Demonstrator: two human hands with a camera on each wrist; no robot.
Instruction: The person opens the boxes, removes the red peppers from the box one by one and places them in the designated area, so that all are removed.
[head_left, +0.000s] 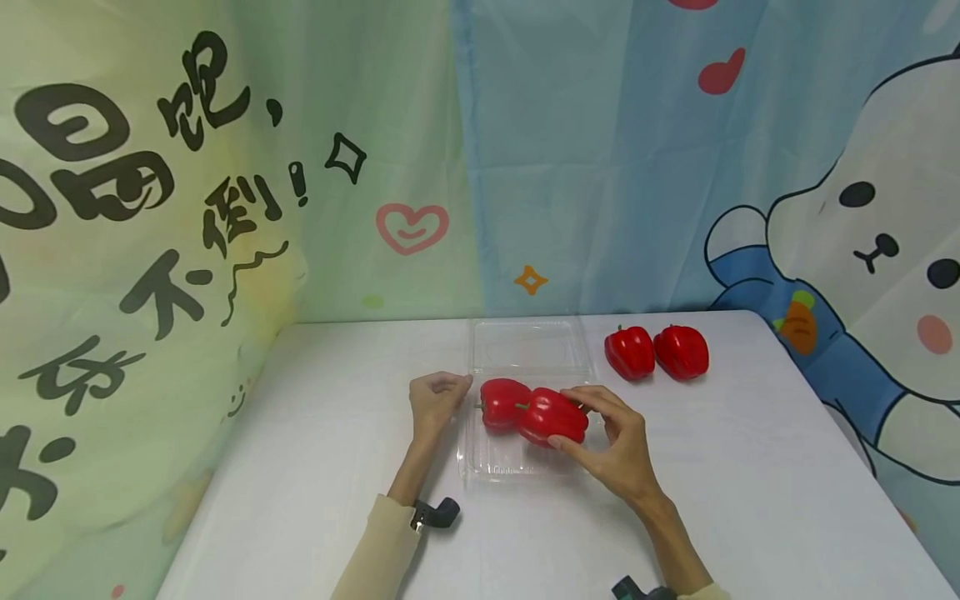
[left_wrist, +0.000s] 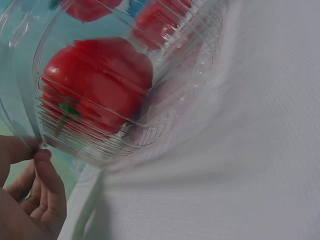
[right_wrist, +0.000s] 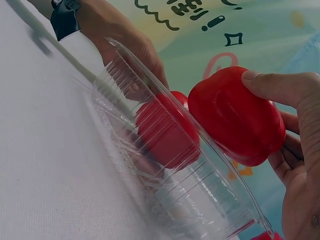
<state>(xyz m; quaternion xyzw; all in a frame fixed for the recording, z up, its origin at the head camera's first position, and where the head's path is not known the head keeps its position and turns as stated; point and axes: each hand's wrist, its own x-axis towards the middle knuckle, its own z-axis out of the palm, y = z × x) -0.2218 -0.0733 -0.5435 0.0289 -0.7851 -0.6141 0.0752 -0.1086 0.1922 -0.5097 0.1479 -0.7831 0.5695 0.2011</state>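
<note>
A clear plastic clamshell box [head_left: 495, 467] lies on the white table with its lid folded back. Inside it, toward the left, sits one red bell pepper [head_left: 501, 398], seen through the ribbed wall in the left wrist view. My left hand [head_left: 437, 404] pinches the box's left rim between thumb and fingers. My right hand [head_left: 618, 442] grips a second red bell pepper [right_wrist: 237, 117] between thumb and fingers, above the box opening. That pepper's green stem points left in the head view, and it overlaps part of the first pepper.
Two more red bell peppers, a left one [head_left: 630, 352] and a right one [head_left: 681, 352], lie side by side on the table right of the raised lid [head_left: 528, 343]. A printed curtain [head_left: 555, 167] hangs behind the table's back edge.
</note>
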